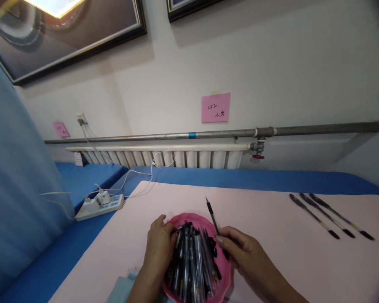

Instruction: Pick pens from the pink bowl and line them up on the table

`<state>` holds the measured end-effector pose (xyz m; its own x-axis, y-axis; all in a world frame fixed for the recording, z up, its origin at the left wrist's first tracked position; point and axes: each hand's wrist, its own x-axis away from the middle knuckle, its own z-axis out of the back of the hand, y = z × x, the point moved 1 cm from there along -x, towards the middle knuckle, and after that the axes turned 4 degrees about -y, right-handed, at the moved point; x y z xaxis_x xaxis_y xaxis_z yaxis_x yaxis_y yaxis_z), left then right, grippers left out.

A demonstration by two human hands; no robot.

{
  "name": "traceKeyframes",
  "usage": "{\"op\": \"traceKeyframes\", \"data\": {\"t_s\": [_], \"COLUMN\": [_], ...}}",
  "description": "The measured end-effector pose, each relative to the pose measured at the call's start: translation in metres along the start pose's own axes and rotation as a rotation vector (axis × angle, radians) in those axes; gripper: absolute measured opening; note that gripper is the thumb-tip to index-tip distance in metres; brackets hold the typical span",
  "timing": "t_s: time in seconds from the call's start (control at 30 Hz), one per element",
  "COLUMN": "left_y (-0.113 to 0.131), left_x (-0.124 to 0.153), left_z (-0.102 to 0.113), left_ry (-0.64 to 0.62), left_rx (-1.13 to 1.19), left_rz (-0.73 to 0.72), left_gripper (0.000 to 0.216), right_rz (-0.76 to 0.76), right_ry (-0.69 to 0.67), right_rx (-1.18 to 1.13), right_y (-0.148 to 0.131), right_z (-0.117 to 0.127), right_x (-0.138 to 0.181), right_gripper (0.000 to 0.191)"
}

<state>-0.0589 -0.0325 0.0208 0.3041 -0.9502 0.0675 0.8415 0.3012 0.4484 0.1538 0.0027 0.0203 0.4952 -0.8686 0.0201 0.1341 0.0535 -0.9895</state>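
A pink bowl [225, 275] with a wavy rim stands in front of me, full of clear-barrelled pens [189, 261] and black caps. My right hand [240, 250] pinches a black-gripped pen [211, 210] by its lower part, over the bowl's right rim. The pen's bare tip points up and away from me. My left hand [160, 242] is at the bowl's left rim, its fingers curled inward among the pens and caps. What those fingertips hold, if anything, is hidden.
Three pens [326, 215] lie side by side on the pink sheet [265, 252] at the right. A white power strip [109, 206] with plugs and cables lies at the left, near a blue curtain [19, 189]. Behind the table are a radiator [189, 159] and a pipe [164, 136].
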Motion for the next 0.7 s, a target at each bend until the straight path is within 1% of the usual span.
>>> {"op": "traceKeyframes", "data": {"t_s": [0.23,0.4,0.47,0.5,0.53,0.6,0.63,0.7], "left_y": [0.005,0.007,0.007,0.007,0.006,0.005,0.005,0.005], "left_x": [-0.002,-0.004,-0.004,-0.003,-0.002,0.003,0.006,0.013], "left_z": [0.001,-0.003,-0.004,-0.003,-0.001,0.005,0.009,0.016], "left_ry": [-0.025,-0.046,-0.037,-0.013,0.023,0.1,0.114,0.072], "left_rx": [-0.039,-0.094,-0.104,-0.087,-0.044,0.14,0.27,0.55], "left_rz": [-0.035,-0.043,-0.058,-0.066,-0.078,-0.117,-0.136,-0.163], "left_gripper": [0.024,0.026,0.026,0.025,0.023,0.019,0.018,0.019], "right_rz": [-0.007,-0.003,0.016,0.029,0.05,0.129,0.188,0.313], "right_ry": [0.019,0.023,0.03,0.033,0.035,0.039,0.041,0.043], "right_rx": [0.016,0.063,0.113,0.148,0.192,0.325,0.41,0.593], "right_y": [-0.005,-0.006,-0.006,-0.006,-0.007,-0.01,-0.012,-0.017], "right_z": [0.0,-0.001,-0.001,-0.001,-0.001,-0.001,-0.001,-0.003], "right_x": [0.001,0.001,0.001,0.001,0.002,0.003,0.005,0.007], "right_gripper": [0.022,0.023,0.023,0.022,0.022,0.02,0.019,0.019]}}
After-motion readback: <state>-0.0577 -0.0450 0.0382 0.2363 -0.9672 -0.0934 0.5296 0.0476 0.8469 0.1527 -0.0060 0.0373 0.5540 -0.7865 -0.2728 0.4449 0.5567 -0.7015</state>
